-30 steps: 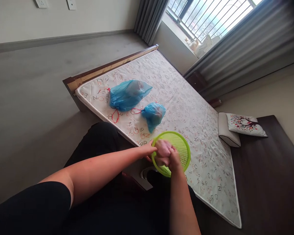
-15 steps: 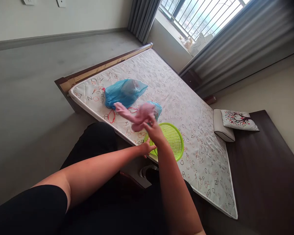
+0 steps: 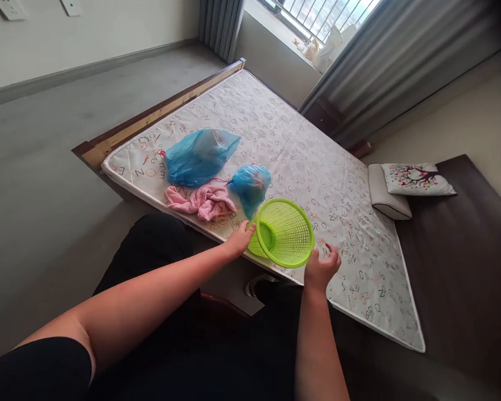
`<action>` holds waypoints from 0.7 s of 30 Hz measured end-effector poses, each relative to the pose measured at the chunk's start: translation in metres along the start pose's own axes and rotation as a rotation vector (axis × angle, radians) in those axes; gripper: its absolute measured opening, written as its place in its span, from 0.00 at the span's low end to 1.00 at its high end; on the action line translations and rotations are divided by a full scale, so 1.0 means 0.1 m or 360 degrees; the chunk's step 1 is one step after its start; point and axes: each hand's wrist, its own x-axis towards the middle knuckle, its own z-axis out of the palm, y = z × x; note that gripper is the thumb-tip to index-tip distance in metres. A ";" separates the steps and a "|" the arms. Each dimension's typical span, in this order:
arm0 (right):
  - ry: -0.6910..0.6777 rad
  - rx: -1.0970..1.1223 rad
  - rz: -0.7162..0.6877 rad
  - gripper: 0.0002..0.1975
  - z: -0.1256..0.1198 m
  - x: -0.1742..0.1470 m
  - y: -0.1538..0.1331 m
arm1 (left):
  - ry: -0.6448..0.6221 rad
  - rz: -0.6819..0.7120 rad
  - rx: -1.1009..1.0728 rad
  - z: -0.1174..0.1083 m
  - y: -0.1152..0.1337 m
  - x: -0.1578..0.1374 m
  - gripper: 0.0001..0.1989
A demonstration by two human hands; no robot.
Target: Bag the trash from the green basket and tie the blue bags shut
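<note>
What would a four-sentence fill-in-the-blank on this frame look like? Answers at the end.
1. The left hand holds the ____ basket.
2. The colour of the cloth is ____.
3. ____ blue bags lie on the mattress.
4. The picture on the white cushion shows a ____.

Missing words: green; pink; two; tree.

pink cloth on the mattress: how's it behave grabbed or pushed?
Pink cloth is likely floppy, given its crumpled folds. Its nubby-looking surface suggests decent grip. Pushed, it'd probably bunch rather than roll, lying slumped on the mattress.
</note>
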 end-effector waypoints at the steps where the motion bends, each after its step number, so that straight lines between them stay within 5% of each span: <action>1: -0.0092 0.0114 0.0251 0.24 0.07 0.07 0.11 | -0.0021 -0.0068 -0.0054 -0.02 0.05 -0.02 0.31; 5: -0.0568 0.1002 0.1078 0.20 0.39 0.13 0.30 | -0.0054 -0.0093 -0.0172 -0.13 0.26 -0.11 0.22; 10: -0.0370 0.1307 0.1161 0.13 0.61 0.18 0.34 | 0.0137 0.0219 0.0350 -0.42 0.64 0.19 0.19; 14: -0.0148 0.1294 0.1234 0.10 0.65 0.33 0.44 | 0.0567 0.0891 0.1333 -0.74 0.95 0.86 0.23; 21: 0.0152 0.1252 0.1203 0.15 0.61 0.37 0.33 | 0.0563 0.0316 0.1752 -1.04 0.88 1.98 0.18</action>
